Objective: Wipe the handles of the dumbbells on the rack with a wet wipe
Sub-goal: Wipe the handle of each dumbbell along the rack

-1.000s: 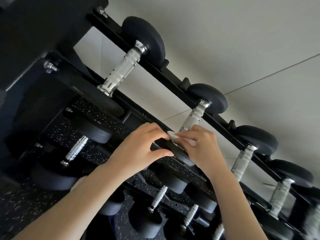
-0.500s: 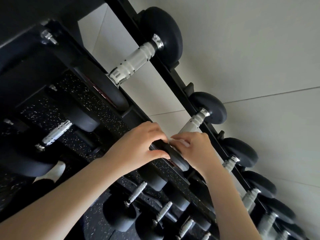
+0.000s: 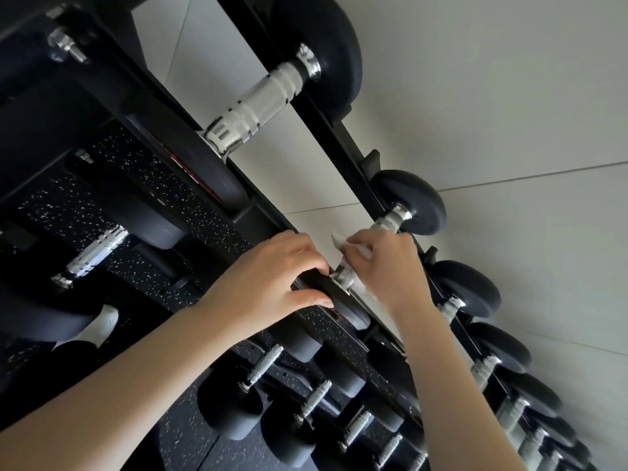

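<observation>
Nearest us, our left hand curls over the near black head of a dumbbell on the rack's top tier, thumb beneath. Just beyond, our right hand wraps the wet wipe round its handle (a white corner pokes out above the fingers). Red marks by that head are too blurred to read.

Rack was black; dumbbell heads matte black; handles knurled silver; wipe white; floor black, white-speckled; wall pale grey.
</observation>
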Available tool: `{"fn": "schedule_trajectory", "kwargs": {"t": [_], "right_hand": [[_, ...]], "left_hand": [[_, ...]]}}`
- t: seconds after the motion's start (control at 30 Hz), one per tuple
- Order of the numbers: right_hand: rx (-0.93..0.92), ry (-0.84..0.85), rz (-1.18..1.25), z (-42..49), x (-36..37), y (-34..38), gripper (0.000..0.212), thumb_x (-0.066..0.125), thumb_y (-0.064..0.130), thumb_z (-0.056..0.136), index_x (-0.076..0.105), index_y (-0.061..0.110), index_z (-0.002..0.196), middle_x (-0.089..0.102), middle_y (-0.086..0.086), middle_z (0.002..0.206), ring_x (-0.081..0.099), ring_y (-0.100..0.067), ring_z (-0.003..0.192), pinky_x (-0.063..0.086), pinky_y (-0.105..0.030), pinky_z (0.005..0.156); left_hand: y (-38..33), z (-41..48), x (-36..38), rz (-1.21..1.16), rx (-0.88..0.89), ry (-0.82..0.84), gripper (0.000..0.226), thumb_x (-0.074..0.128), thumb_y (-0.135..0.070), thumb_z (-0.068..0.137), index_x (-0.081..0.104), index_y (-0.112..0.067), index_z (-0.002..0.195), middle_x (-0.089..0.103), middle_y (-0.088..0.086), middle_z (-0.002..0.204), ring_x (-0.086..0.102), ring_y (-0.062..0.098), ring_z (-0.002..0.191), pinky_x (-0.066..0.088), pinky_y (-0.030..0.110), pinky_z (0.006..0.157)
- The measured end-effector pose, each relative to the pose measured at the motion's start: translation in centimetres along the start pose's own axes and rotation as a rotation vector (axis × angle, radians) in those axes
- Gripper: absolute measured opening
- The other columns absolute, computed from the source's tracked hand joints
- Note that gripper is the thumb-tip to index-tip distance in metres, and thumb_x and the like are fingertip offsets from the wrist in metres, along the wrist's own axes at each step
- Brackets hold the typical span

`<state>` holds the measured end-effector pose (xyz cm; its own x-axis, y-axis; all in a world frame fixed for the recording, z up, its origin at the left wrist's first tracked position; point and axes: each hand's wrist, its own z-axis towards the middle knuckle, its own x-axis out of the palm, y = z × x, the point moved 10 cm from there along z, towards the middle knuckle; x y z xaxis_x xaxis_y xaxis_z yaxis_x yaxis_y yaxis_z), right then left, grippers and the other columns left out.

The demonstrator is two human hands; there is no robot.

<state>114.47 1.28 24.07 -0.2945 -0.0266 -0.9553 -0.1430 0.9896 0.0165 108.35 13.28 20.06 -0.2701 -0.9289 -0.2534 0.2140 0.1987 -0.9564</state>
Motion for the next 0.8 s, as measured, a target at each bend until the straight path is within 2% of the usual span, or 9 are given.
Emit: {"fn": "schedule_trajectory", "kwargs": {"t": [0.23, 0.33, 0.47, 0.67, 0.8], "right_hand": [[0.059, -0.075, 0.005, 1.7, -1.4, -1.4, 0.013, 0.061, 0.018, 0.086, 0.073, 0.015, 0.09, 0.069, -0.007, 0.071, 0.062, -0.025, 0.061, 0.055, -0.04, 0.061], [0.096, -0.133, -0.009, 2.2, -2.4, -1.9, 0.016, 0.058, 0.019, 0.088, 0.072, 0.014, 0.093, 0.068, -0.009, 0.071, 0.06, -0.025, 0.061, 0.054, -0.038, 0.059], [0.111, -0.3, -0.008, 2.6, -4.4, -2.8, 0.016, 0.057, 0.02, 0.09, 0.07, 0.011, 0.094, 0.066, -0.014, 0.068, 0.057, -0.029, 0.058, 0.05, -0.037, 0.056], [0.048, -0.465, 0.041, 1.9, -4.7, -3.0, 0.013, 0.058, 0.017, 0.09, 0.068, 0.008, 0.089, 0.059, -0.008, 0.056, 0.048, -0.024, 0.046, 0.046, -0.035, 0.047], [0.0, -0.623, -0.012, 0.3, -5.4, -2.6, 0.011, 0.058, 0.012, 0.09, 0.064, 0.004, 0.084, 0.048, 0.001, 0.049, 0.039, -0.017, 0.037, 0.037, -0.025, 0.039]], "left_hand": [[0.0, -0.1, 0.0, 0.011, 0.012, -0.003, 0.047, 0.049, -0.062, 0.079, 0.066, -0.023, 0.098, 0.056, -0.015, 0.095, 0.05, 0.004, 0.092, 0.052, 0.037, 0.075], [-0.2, -0.1, -0.1, 0.017, 0.02, -0.013, 0.045, 0.05, -0.062, 0.079, 0.066, -0.023, 0.097, 0.056, -0.015, 0.094, 0.051, 0.004, 0.092, 0.052, 0.036, 0.074], [-0.4, -0.1, -0.2, 0.04, 0.033, -0.025, 0.044, 0.049, -0.061, 0.08, 0.066, -0.023, 0.095, 0.056, -0.015, 0.093, 0.051, 0.005, 0.091, 0.052, 0.034, 0.074], [-0.4, -0.2, -0.3, 0.054, 0.036, -0.04, 0.045, 0.05, -0.059, 0.08, 0.067, -0.021, 0.098, 0.057, -0.014, 0.093, 0.052, 0.007, 0.091, 0.052, 0.034, 0.072], [-0.9, -0.2, -0.5, 0.113, 0.059, -0.051, 0.046, 0.051, -0.057, 0.08, 0.068, -0.019, 0.098, 0.058, -0.012, 0.093, 0.055, 0.009, 0.089, 0.054, 0.033, 0.071]]}}
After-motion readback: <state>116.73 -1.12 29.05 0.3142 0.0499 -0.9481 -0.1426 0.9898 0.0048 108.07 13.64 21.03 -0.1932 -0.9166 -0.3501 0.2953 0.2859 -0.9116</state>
